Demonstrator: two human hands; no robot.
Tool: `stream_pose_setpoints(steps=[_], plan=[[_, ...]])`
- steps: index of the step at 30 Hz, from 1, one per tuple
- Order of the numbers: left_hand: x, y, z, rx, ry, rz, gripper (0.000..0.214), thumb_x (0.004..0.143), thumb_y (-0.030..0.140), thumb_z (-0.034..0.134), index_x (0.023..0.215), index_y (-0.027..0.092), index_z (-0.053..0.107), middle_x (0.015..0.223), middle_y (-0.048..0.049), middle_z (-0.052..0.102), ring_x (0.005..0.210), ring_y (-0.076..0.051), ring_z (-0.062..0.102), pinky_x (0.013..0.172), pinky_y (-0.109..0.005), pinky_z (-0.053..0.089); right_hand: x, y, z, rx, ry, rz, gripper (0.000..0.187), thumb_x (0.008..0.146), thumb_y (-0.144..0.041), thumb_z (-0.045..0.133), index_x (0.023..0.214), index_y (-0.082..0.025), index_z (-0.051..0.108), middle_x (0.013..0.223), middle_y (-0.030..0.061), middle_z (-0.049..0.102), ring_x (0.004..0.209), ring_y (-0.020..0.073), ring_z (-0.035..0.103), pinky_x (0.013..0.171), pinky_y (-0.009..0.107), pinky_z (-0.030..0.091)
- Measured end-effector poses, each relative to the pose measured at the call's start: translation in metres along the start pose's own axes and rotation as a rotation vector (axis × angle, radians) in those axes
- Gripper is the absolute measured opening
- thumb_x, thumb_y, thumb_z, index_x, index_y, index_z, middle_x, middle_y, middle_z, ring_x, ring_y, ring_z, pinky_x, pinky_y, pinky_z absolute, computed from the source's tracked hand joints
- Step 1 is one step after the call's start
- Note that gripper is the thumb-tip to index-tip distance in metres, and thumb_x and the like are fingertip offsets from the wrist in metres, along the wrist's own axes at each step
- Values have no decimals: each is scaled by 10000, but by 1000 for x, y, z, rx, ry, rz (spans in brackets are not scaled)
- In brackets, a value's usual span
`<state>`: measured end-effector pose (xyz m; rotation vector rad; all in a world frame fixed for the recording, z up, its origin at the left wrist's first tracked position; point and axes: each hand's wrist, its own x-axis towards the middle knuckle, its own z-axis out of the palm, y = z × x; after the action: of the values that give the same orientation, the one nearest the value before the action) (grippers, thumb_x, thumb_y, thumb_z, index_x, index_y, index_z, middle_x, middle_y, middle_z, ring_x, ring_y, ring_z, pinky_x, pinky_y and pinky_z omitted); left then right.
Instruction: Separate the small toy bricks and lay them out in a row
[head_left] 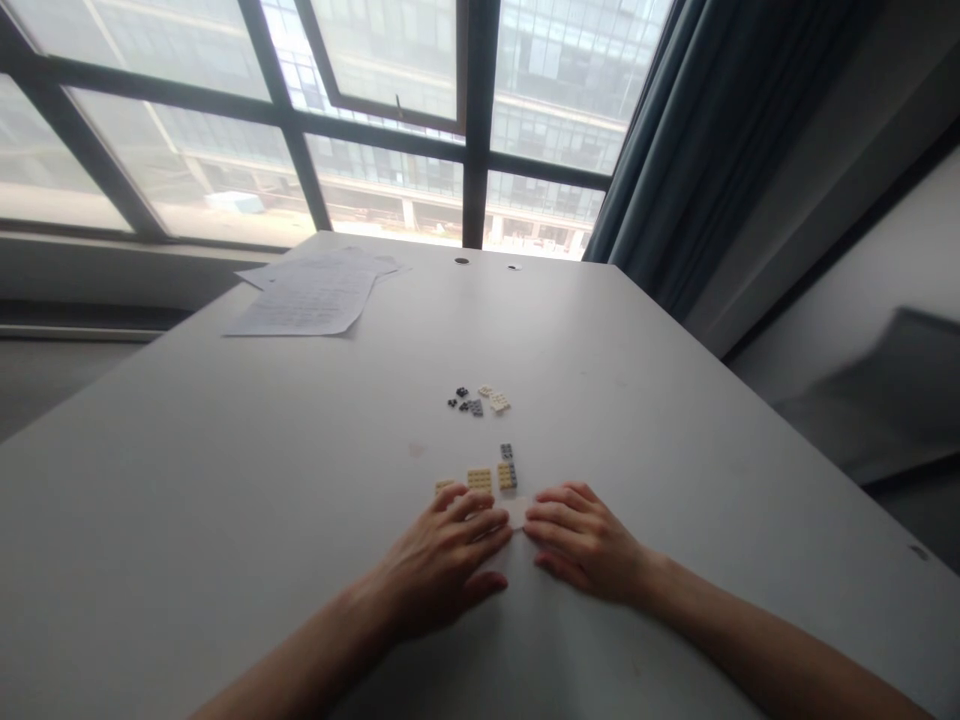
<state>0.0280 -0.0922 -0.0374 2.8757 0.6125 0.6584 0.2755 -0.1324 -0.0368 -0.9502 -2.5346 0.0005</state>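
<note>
Between my two hands lies a small white flat piece [516, 513], its sides partly covered by fingertips. My left hand [459, 550] rests on the table with fingers stretched out and thumb apart, fingertips at the piece's left side. From the right, my right hand [583, 537] reaches the other side, fingers extended and thumb apart below them. Just beyond the left fingers are a tan building plate [479, 480] and another tan plate [444, 486], partly hidden by that hand. A tan and dark grey plate group [507, 475] sits behind the white piece, with a small grey plate [506, 451] above it.
Farther out is a loose cluster of small black pieces [462, 393], a grey plate [475, 408] and white plates [499, 402]. Printed papers [307, 295] lie at the far left of the white table [660, 400]. A window and a dark curtain [675, 150] stand beyond.
</note>
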Motion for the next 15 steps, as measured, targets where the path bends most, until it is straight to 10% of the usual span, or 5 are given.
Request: stream_pose_setpoints(steps=[15], plan=[[0, 1, -1, 40, -6, 1, 389, 880, 482, 538, 1184, 245, 586, 1149, -51, 652, 1147, -232, 507, 1030, -406, 276, -1, 1, 1, 8, -6, 4, 276, 889, -325, 562, 1118, -173, 589, 1118, 79, 666, 1096, 223, 552, 951, 402, 378]])
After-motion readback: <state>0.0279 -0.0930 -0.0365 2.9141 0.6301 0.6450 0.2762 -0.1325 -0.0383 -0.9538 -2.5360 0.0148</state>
